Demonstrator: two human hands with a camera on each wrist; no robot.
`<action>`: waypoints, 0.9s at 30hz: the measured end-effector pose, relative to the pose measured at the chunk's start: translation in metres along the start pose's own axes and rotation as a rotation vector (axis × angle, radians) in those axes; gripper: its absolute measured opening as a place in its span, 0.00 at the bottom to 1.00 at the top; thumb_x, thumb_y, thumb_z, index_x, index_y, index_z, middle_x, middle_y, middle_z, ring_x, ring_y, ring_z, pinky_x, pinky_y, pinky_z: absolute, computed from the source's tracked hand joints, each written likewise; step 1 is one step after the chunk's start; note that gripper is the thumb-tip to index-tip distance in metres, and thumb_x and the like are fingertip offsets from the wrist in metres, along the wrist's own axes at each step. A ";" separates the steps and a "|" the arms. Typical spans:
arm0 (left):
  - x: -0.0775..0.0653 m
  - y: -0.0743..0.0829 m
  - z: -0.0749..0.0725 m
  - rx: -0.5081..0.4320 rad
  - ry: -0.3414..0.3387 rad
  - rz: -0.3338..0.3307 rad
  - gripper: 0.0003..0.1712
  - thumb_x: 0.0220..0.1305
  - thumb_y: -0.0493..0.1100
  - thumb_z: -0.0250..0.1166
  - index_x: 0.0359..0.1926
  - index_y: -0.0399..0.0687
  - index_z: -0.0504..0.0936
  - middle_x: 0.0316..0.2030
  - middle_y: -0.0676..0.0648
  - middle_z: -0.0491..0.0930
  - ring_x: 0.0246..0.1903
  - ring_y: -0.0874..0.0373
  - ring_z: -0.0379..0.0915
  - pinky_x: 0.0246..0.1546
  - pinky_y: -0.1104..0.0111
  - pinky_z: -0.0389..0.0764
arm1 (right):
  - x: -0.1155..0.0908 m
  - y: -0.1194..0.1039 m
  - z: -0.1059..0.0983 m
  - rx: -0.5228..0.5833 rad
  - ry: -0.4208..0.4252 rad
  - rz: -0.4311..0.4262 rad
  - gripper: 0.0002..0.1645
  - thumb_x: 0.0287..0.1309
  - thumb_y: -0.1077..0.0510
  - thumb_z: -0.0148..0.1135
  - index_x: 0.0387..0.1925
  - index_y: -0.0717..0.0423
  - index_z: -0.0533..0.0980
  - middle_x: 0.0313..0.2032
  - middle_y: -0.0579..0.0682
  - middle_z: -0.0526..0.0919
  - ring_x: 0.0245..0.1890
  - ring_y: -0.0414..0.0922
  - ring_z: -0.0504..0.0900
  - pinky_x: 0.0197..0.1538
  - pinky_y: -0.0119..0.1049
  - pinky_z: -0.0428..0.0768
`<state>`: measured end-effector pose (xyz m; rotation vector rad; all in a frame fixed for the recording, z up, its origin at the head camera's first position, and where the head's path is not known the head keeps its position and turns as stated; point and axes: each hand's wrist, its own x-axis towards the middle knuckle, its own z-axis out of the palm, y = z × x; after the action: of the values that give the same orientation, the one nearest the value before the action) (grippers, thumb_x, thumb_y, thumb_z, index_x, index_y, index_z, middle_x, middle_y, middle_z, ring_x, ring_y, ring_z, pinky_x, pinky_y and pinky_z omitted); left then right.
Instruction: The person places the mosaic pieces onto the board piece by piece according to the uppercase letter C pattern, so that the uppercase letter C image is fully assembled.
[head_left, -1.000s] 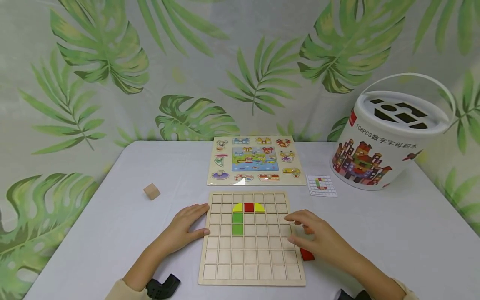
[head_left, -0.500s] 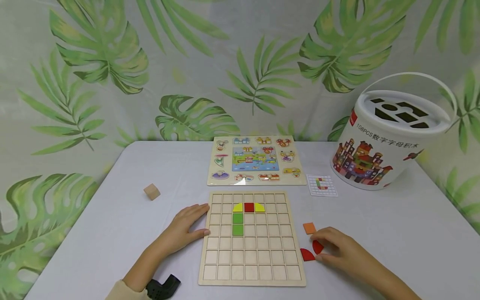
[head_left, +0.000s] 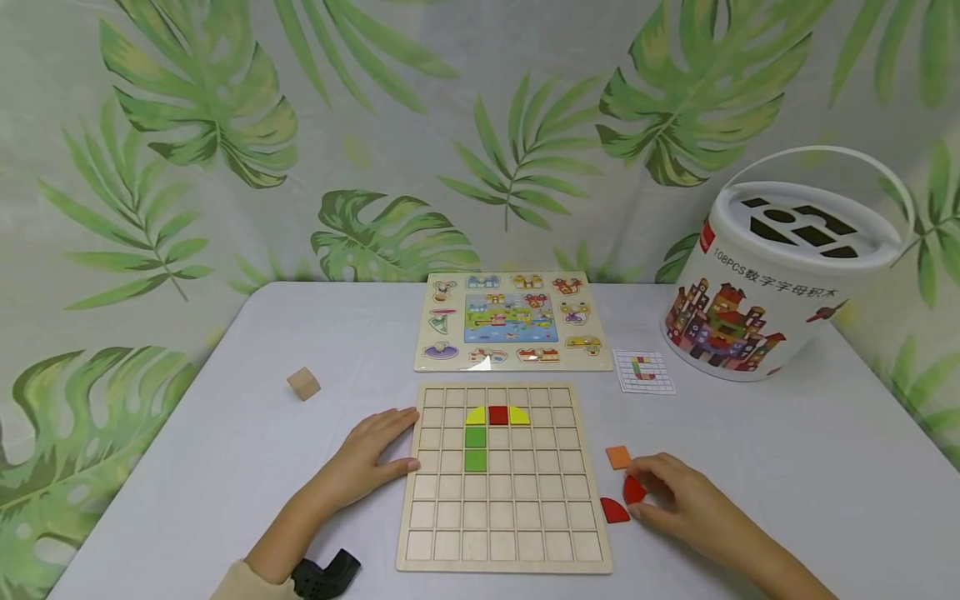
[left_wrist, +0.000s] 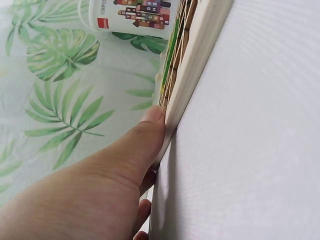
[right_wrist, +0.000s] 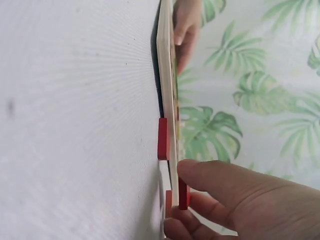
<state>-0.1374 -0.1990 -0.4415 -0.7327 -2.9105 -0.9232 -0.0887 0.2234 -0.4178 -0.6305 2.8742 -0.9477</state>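
Pinching a red piece (head_left: 634, 490) between thumb and finger, the right hand (head_left: 681, 500) is just off the right side of the wooden board (head_left: 502, 513). The left hand (head_left: 369, 455) has its fingers out straight, touching the left edge. I think it's over half done: five bits sit in the board — two yellow pieces (head_left: 476, 415) with a red square (head_left: 498, 415) between, and two green squares (head_left: 476, 460) below the left one. Left out are the pinched one, a second red piece (head_left: 615, 510) and an orange square (head_left: 618, 457). The small card (head_left: 643, 372) is too tiny to read well.

Left grip (head_left: 365, 457) lies spread, right grip (head_left: 679, 504) pinches.
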 end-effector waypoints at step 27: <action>0.000 0.001 -0.001 0.003 -0.003 -0.005 0.39 0.54 0.59 0.62 0.64 0.47 0.64 0.62 0.47 0.62 0.63 0.47 0.50 0.60 0.50 0.49 | 0.070 -0.087 0.055 0.264 -0.154 -0.311 0.20 0.52 0.58 0.64 0.49 0.54 0.75 0.44 0.38 0.74 0.39 0.40 0.73 0.43 0.32 0.75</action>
<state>-0.1370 -0.1986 -0.4399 -0.7276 -2.9167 -0.9186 -0.1115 0.1016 -0.4067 -1.0876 2.5014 -1.2277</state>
